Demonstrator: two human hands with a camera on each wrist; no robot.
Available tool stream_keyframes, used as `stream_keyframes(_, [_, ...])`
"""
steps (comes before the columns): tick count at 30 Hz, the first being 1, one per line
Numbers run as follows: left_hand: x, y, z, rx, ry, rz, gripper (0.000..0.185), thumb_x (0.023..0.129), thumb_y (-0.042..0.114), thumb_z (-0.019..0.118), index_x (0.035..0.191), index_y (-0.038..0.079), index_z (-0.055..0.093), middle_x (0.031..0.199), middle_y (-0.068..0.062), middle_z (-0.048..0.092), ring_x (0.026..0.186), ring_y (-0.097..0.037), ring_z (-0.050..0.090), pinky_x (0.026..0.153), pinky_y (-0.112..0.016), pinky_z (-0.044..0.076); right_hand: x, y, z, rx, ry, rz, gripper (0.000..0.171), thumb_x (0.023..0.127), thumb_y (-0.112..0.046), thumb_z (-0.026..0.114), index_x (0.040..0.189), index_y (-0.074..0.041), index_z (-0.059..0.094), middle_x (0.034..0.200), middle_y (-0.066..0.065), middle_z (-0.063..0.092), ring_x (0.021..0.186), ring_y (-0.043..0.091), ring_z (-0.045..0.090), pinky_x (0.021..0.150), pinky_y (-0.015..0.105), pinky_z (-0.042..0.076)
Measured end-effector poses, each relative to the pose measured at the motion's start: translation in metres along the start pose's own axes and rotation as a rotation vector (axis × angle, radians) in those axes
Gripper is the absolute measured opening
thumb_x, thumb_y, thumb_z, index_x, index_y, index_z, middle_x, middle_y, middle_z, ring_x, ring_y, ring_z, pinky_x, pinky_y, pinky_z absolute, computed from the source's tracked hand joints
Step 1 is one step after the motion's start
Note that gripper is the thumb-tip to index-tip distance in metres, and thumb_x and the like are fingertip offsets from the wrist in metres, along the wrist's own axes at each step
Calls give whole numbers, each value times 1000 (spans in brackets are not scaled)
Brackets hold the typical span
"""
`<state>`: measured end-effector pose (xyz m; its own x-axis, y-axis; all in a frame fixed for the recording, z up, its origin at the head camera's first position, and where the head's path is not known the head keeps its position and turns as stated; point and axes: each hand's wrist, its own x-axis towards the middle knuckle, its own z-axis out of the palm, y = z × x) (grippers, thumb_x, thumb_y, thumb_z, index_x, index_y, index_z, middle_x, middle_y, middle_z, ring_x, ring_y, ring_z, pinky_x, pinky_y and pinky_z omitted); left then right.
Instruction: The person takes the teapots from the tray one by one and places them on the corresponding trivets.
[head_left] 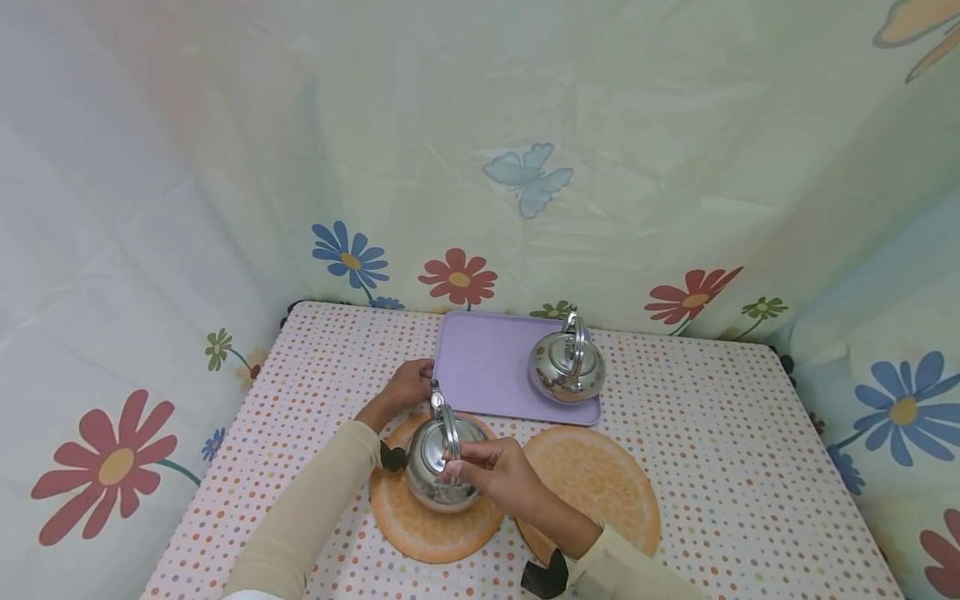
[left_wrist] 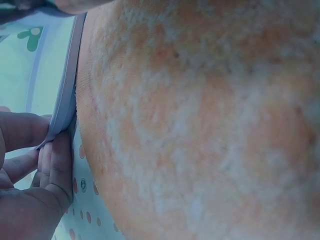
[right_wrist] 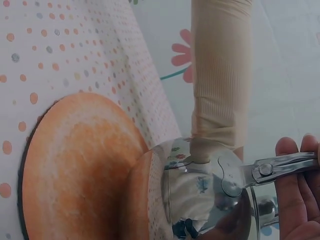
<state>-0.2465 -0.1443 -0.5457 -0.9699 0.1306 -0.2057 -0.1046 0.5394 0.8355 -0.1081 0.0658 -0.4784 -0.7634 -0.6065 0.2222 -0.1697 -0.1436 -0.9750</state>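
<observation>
My right hand [head_left: 502, 475] grips the arched handle [right_wrist: 265, 169] of a shiny metal kettle [head_left: 429, 483]. This kettle is over the left orange round mat [head_left: 442, 543], its spout toward the back; whether its base touches the mat is hard to tell. With thumb and fingers, my left hand [head_left: 405, 385] pinches the left rim of a lilac tray [head_left: 480, 358], which the left wrist view shows close up at the rim [left_wrist: 64, 95]. A second metal kettle [head_left: 558, 385] stands at the right end of the tray, handle upright.
Another orange round mat [head_left: 600, 483] lies to the right, in front of the tray. A dotted cloth [head_left: 720, 467] covers the table. Flower-printed sheets [head_left: 637, 167] hang behind and at both sides.
</observation>
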Motion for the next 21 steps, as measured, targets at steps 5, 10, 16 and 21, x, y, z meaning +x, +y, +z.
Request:
stream_keyframes(5, [1,-2,0,-24,-7,4,61,78,-10,56,139,-10,45,106,-15,62,94,-23,60,81,-33,54,-3,4,5,15,23,0,25,92,2,60,109,21,62,92,28,68,89,27,70,78,33,57])
stream_keyframes(10, [1,-1,0,-43,-4,2,62,78,-9,58,139,-10,44,108,-17,62,97,-26,61,83,-32,54,-9,9,13,5,29,-10,24,91,1,61,107,19,64,95,26,69,92,24,70,79,35,57])
stream_keyframes(16, [2,-2,0,-51,-5,2,61,79,-7,61,138,-10,45,110,-18,62,99,-27,62,85,-33,54,-12,11,16,14,28,-30,25,93,1,60,109,20,62,95,26,69,93,22,69,80,35,57])
stream_keyframes(21, [3,-3,0,-51,-13,-2,61,80,-6,61,139,-9,45,110,-16,62,99,-25,62,87,-33,54,-16,15,15,1,48,-61,22,92,4,59,107,20,62,95,26,69,93,26,69,79,35,57])
